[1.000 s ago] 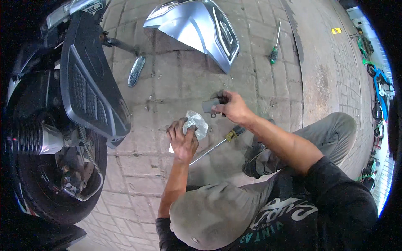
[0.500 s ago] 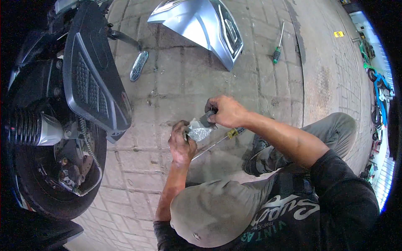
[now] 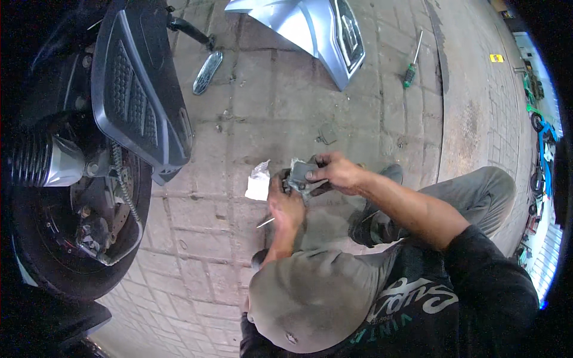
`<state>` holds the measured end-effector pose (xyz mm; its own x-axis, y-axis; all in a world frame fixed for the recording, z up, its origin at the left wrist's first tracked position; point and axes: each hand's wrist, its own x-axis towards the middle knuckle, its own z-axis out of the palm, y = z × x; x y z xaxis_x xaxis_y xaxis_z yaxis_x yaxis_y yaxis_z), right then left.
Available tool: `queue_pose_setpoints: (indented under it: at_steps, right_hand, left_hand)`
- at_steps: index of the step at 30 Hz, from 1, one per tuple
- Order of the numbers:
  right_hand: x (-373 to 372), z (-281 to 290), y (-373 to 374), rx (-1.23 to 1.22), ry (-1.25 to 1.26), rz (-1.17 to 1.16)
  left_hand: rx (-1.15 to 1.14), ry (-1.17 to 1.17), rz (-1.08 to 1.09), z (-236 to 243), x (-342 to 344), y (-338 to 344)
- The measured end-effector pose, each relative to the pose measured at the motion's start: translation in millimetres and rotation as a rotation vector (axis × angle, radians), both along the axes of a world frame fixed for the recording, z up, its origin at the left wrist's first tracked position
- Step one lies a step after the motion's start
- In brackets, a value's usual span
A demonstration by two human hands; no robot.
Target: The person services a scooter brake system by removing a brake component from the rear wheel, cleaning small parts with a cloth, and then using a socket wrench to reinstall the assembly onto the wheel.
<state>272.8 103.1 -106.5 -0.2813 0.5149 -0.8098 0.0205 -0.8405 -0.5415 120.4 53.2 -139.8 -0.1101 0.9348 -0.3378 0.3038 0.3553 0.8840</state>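
Note:
My right hand (image 3: 334,173) is closed on a dark grey rectangular pad (image 3: 303,173), with its thumb on the face. My left hand (image 3: 286,204) is closed under the same pad, its fingertips partly hidden, with some crumpled clear wrapping showing at the pad's edges. A white packet with clear plastic (image 3: 256,186) lies on the pavers just left of my hands. A thin screwdriver shaft (image 3: 265,222) shows beside my left wrist, the rest hidden. Beyond my hands a small grey piece (image 3: 326,135) lies on the pavers.
A black scooter footboard (image 3: 137,101) and wheel (image 3: 48,250) fill the left side. A silver body panel (image 3: 298,30), an oblong shiny part (image 3: 207,71) and a green-handled screwdriver (image 3: 410,74) lie on the floor beyond. A yellow object (image 3: 496,58) and bikes (image 3: 543,143) are at the right.
My hands have come together on the grey pad, the left moving right. The white packet now lies apart from them to the left. The floor and scooter shift slightly in view.

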Motion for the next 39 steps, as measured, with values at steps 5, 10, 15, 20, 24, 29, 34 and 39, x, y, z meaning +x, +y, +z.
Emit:
queue_pose_setpoints:
  at_steps: [5, 10, 15, 20, 24, 29, 34, 39]
  right_hand:
    - [11.4, -23.6, -17.9, 0.202, -0.335, 0.125]
    - [13.0, -10.8, -2.5, 0.133, -0.258, -0.101]
    - [3.0, -6.0, 7.5, 0.190, -0.209, -0.179]
    - [5.6, 2.8, 20.0, 0.164, 0.016, -0.255]
    - [-7.6, 35.4, 34.4, 0.175, 0.194, -0.285]
    - [-18.6, 71.5, 52.1, 0.197, 0.256, -0.283]
    - [-17.6, 76.2, 51.7, 0.397, 0.155, -0.102]
    - [-21.5, 73.9, 44.0, 0.478, 0.047, -0.027]
  left_hand:
    - [-0.043, -0.097, 0.112, -5.9, -9.4, -21.4]
    - [0.240, 0.850, -0.145, -24.8, -52.6, -0.6]
    - [0.302, 0.739, -0.301, -34.5, -85.2, 0.5]
    - [0.503, 0.487, -0.288, -14.1, -86.0, 6.7]
    - [0.556, 0.291, -0.299, 11.1, -89.1, 10.6]
    - [0.840, 0.486, -0.275, 39.1, -89.5, 23.5]
    - [0.386, 0.058, -0.146, 36.5, -92.9, 22.5]
    - [0.214, 0.141, 0.051, 50.7, -80.9, 30.7]
